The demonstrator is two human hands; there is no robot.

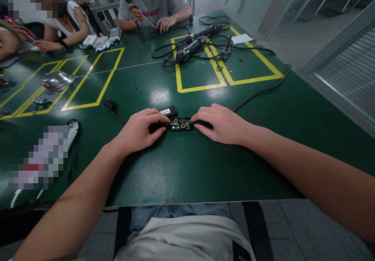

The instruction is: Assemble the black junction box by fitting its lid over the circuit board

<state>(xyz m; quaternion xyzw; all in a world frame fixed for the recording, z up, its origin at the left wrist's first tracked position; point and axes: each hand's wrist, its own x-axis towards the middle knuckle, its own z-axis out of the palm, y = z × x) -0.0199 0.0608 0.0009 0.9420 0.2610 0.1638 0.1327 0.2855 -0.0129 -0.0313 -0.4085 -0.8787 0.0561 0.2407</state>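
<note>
In front of me on the green table lies an opened black case (181,129), with a small circuit board (183,124) showing copper-coloured coils and coloured wires inside. My left hand (144,128) pinches its left end, where a black cord leads off to a plug (110,104). At the right end, the thumb and fingers of my right hand (219,125) close on the case where the other cord (258,93) enters. Just behind the board, close to my left fingertips, rests a black cover (168,111) with a white label.
Two black electric screwdrivers (191,49) with tangled cables lie beyond, over yellow tape outlines (202,88). A shiny metal part (58,81) sits far left, and a blurred-out phone-like object (43,155) nearer. Across the table a person (155,7) holds a screwdriver (133,4).
</note>
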